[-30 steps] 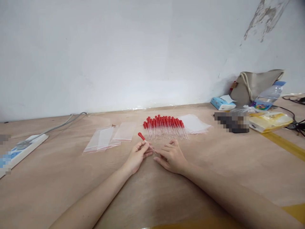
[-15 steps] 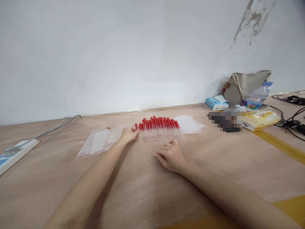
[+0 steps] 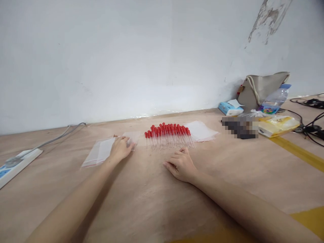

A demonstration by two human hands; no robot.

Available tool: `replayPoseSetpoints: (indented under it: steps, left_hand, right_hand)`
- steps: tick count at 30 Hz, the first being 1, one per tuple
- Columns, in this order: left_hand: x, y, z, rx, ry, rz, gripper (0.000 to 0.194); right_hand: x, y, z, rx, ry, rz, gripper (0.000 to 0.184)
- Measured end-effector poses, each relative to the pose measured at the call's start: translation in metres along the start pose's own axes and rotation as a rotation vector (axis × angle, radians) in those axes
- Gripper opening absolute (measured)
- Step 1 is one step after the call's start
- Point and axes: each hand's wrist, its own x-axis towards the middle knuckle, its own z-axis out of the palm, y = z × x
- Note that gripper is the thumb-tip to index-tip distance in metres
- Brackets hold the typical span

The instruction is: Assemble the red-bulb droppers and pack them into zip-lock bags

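Near bag: a clear plastic bag (image 3: 135, 135) lies flat under and just beyond my left fingers, long side running away from me.
Left hand (image 3: 120, 148): nearer to the bag; fingers loosely bent, and I cannot tell whether they grip it.
Bag pile (image 3: 97, 154): flat, left of my left hand; I make out no droppers inside.
Droppers (image 3: 167, 134): a row between the bags and some white sheets (image 3: 204, 131), red ends away from me, clear stems toward me.
Right hand (image 3: 181, 165): on the bench (image 3: 152, 202), before the stems; fingers half curled, nothing showing in them, exact gap unclear.
Tissue pack (image 3: 231, 108): far right, one tissue poking out.
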Motion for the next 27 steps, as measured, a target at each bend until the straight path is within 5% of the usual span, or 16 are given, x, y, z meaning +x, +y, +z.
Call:
replayPoseSetpoints:
  steps: [4, 10, 14, 19, 23, 27]
  left_hand:
    - [-0.016, -0.008, 0.007, 0.21, -0.133, 0.058, 0.06]
    - [-0.019, 0.0, 0.013, 0.269, -0.091, 0.071, 0.044]
    - [-0.024, 0.007, -0.003, 0.276, -0.064, 0.0, 0.047]
    - [-0.063, 0.048, -0.028, 0.401, -0.138, -0.048, 0.056]
    - [-0.075, 0.057, -0.04, 0.35, -0.167, 0.142, 0.055]
    - [-0.056, 0.005, -0.043, 0.29, -0.088, 0.598, 0.04]
  right_hand:
    - [0.0, 0.0, 0.0, 0.003, -0.008, 0.009, 0.03]
    - [0.0, 0.001, 0.0, -0.002, -0.012, 0.01, 0.028]
    - [0.0, 0.001, -0.001, -0.006, -0.004, 0.006, 0.028]
    - [-0.001, 0.002, -0.001, -0.005, -0.007, 0.006, 0.026]
    - [-0.001, 0.003, 0.0, -0.003, -0.009, 0.013, 0.024]
    - [-0.001, 0.003, 0.0, -0.006, -0.009, 0.018, 0.025]
